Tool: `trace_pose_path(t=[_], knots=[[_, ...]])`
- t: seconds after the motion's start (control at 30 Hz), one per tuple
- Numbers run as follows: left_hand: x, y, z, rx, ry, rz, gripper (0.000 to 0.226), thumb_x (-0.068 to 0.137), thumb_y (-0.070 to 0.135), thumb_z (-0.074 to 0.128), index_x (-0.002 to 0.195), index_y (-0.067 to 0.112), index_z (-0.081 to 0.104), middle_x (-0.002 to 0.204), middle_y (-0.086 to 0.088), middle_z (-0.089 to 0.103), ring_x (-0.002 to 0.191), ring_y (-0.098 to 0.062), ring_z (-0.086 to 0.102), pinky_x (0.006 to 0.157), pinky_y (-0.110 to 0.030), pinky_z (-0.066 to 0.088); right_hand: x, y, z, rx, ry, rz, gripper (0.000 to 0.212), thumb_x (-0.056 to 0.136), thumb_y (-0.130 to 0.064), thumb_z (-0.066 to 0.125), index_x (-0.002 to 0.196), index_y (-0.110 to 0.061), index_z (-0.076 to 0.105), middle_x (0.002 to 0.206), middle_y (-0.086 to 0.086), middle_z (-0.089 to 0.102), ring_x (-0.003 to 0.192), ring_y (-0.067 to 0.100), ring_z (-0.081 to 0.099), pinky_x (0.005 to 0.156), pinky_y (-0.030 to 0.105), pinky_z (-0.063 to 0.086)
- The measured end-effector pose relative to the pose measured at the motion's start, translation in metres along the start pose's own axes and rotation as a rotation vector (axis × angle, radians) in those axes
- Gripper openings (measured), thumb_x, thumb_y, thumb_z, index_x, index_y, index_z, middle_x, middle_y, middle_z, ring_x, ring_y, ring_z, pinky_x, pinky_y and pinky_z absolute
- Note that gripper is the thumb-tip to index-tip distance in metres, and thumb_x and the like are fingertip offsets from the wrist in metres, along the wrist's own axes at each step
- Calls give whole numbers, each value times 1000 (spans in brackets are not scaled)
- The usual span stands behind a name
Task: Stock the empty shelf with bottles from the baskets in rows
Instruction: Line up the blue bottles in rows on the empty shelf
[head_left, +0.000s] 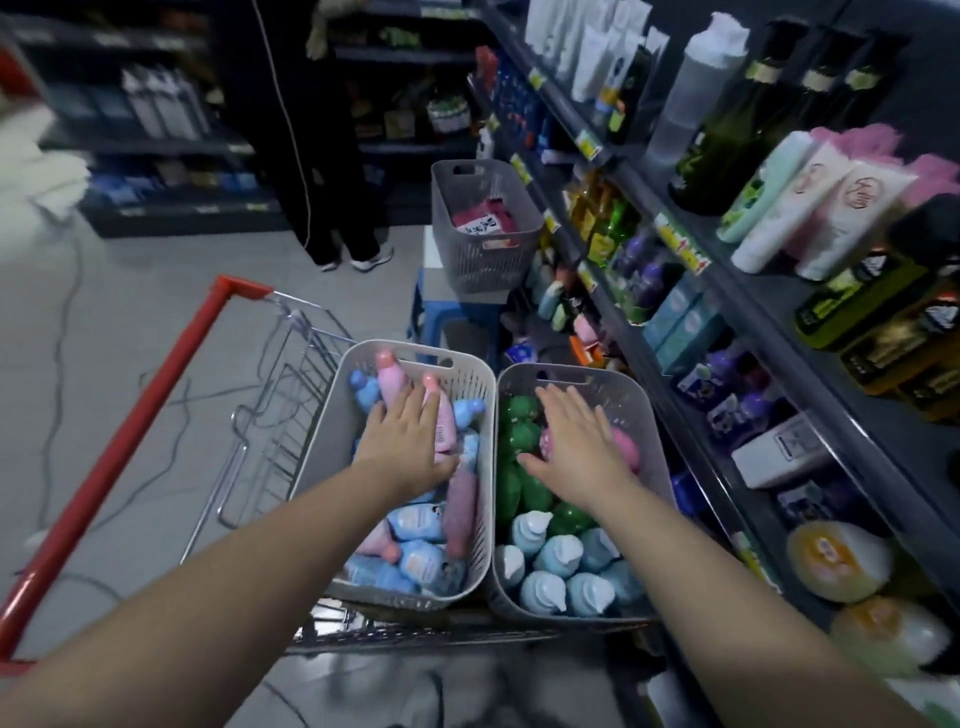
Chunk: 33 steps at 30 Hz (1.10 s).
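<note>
Over the baskets (332, 441), left hand (402, 441) and right hand (576, 441) are laid flat on pink bottles (389, 379), fingers straight, nothing gripped. Heaped bottles could be fumbled if grabbed together; empty shelf not made out.

Floor (130, 312): pale grey tiles, open from 8 to 11 o'clock, with a dull sheen.
Cables (61, 332): thin dark lines trailing over the floor at 9 o'clock.
Right shelving (769, 306): dark metal tiers running from 12 down to 4 o'clock, with yellow price tags on the edges, packed with goods.
Far shelving (156, 150): dark unit at 11 o'clock, its stock blurred.
Stool (467, 318): blue plastic, at 12 o'clock, just beside the right shelving.
Trolley (118, 452): wire frame with a red handle, at 8 to 9 o'clock.
Person (337, 208): standing at 12 o'clock, dark trousers, pale shoes.
Light: dim, cool, bluish.
</note>
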<state>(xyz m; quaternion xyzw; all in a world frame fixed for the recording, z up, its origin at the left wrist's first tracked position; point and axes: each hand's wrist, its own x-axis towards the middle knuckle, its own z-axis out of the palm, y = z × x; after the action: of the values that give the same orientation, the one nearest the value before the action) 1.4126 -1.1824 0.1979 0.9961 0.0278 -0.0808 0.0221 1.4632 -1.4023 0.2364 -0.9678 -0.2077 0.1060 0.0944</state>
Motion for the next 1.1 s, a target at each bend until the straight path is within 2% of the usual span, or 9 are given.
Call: trace_pose_path(t=[0.1, 0.2, 0.5, 0.63, 0.73, 0.8, 0.87, 0.93, 1.1], knots=[[-9, -24, 12, -10, -117, -105, 96, 88, 69, 33, 156, 9, 1, 163, -11, 3, 150, -27, 4, 120, -46, 12, 16, -19, 13, -12, -49, -81, 89, 89, -48, 61, 156, -20, 11, 164, -2, 8, 152, 18, 1, 122, 45, 2], [-14, -38, 30, 0, -144, -160, 94, 90, 62, 44, 156, 10, 0, 163, -10, 5, 150, -26, 4, 119, -46, 14, 31, -31, 28, -21, -96, -145, 88, 89, -48, 62, 156, -20, 12, 164, -1, 10, 152, 19, 2, 122, 44, 2], [-35, -46, 68, -66, -290, -308, 94, 90, 53, 53, 156, 12, -1, 163, -6, 3, 150, -25, 4, 119, -44, 14, 61, -57, 76, -86, -293, -420, 87, 90, -41, 62, 155, -15, 11, 164, 4, 10, 152, 23, 1, 123, 37, 0], [-39, -36, 86, -114, -360, -329, 93, 88, 48, 56, 156, 12, 3, 163, -6, 4, 150, -23, 3, 119, -42, 14, 54, -64, 100, -94, -355, -471, 80, 89, -41, 62, 152, -15, 22, 160, 6, 20, 149, 25, 14, 122, 38, 9], [-32, -45, 88, -127, -341, -328, 89, 87, 44, 57, 155, 12, 9, 161, -6, 10, 149, -22, 7, 118, -42, 18, 44, -72, 111, -135, -454, -509, 59, 88, -34, 62, 139, -12, 41, 144, 9, 42, 136, 30, 37, 113, 38, 27], [-22, -51, 88, -124, -333, -316, 86, 86, 44, 60, 152, 12, 16, 157, -8, 18, 146, -25, 15, 116, -42, 23, 42, -77, 114, -193, -562, -492, 42, 89, -28, 61, 127, -12, 51, 131, 11, 52, 122, 32, 50, 98, 37, 39], [-14, -57, 94, -135, -373, -316, 80, 85, 44, 61, 149, 12, 24, 153, -9, 25, 142, -26, 23, 113, -42, 27, 41, -82, 121, -307, -670, -470, 38, 91, -27, 58, 126, -11, 55, 130, 10, 52, 120, 32, 51, 92, 38, 44], [-7, -63, 103, -151, -435, -330, 78, 84, 43, 62, 147, 12, 27, 151, -9, 28, 141, -27, 27, 111, -42, 29, 39, -89, 134, -369, -724, -449, 38, 94, -27, 54, 129, -13, 55, 131, 8, 49, 123, 31, 48, 93, 38, 42], [9, -82, 127, -262, -562, -383, 79, 81, 36, 67, 144, 8, 28, 146, -14, 32, 137, -33, 34, 113, -43, 31, 41, -105, 176, -303, -767, -310, 38, 95, -20, 52, 132, -11, 53, 134, 12, 52, 126, 29, 48, 99, 38, 43]])
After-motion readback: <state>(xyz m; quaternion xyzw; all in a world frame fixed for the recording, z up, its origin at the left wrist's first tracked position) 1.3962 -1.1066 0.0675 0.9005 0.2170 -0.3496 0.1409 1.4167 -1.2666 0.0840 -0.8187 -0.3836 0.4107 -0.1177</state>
